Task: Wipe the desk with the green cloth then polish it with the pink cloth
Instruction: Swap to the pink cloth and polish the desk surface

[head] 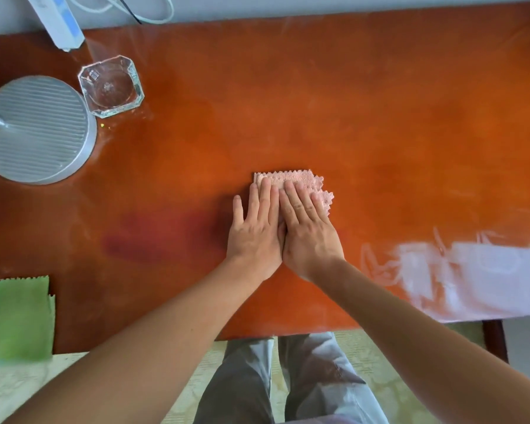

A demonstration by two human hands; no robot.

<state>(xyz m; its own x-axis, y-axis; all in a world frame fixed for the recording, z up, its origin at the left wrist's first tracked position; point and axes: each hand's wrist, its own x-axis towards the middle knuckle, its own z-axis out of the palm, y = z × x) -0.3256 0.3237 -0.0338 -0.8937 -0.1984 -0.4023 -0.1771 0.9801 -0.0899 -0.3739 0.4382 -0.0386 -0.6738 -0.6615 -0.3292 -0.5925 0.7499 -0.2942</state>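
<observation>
Mid-worktop (288,102), polishing stage: both hands flat on the folded pink cloth (297,179). Left hand (256,228) and right hand (309,231) side by side, touching along the inner edges, fingers (265,197) straight, close together, pressing down, gripping nothing. Cloth directly beneath the fingertips and palms, its free scalloped edge showing just beyond them on the far side and to the right; long axis apparently left to right, though hard to confirm with most of it covered. Neither hand clearly nearer, both sharing the load equally. Green cloth (16,316) lying untouched at the near-left corner, well apart, partly cut off by the frame edge and blurred. Likely next stroke: toward the pale whitish smear (471,276) at the near right, so a rightward push with the right hand leading. On the far left, a round lamp base (40,127) and a glass ashtray (110,85) just beside it, well clear of the hands. Near half of the cloth hidden; nature of the smear, residue or glare, impossible to tell.
</observation>
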